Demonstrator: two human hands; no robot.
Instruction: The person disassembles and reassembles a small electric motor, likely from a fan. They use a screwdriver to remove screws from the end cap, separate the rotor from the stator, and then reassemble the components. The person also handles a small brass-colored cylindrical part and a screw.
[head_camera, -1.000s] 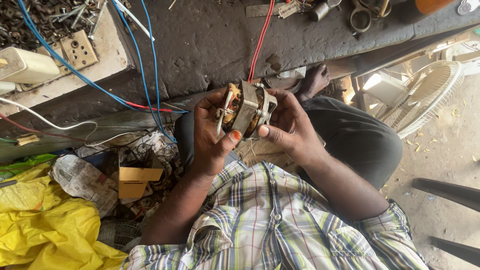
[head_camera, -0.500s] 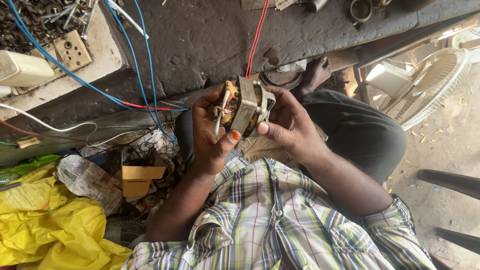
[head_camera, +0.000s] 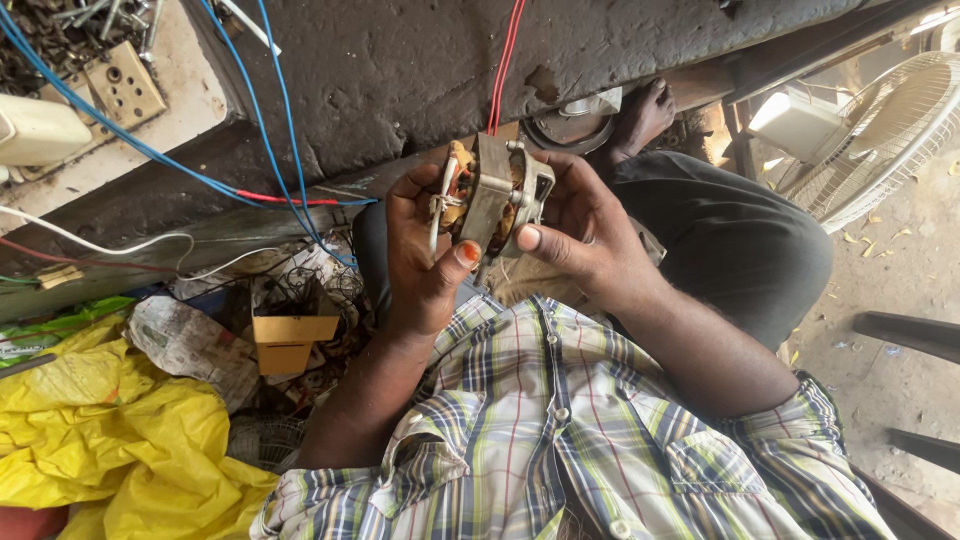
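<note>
Metal motor (head_camera: 492, 200) between both hands, close under workbench edge (head_camera: 300, 200).

Packaging noted at left, low in the scene.
Small open brown cardboard box (head_camera: 292, 341) among clutter; crumpled yellow plastic bag (head_camera: 110, 450) nearer left; crumpled printed grey wrapper (head_camera: 185, 345) between them.

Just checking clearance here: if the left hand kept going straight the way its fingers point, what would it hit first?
Probably the dark workbench edge: the left hand grips the small motor with fingers pointing up-frame, toward the bench. Depth is unclear.
</note>
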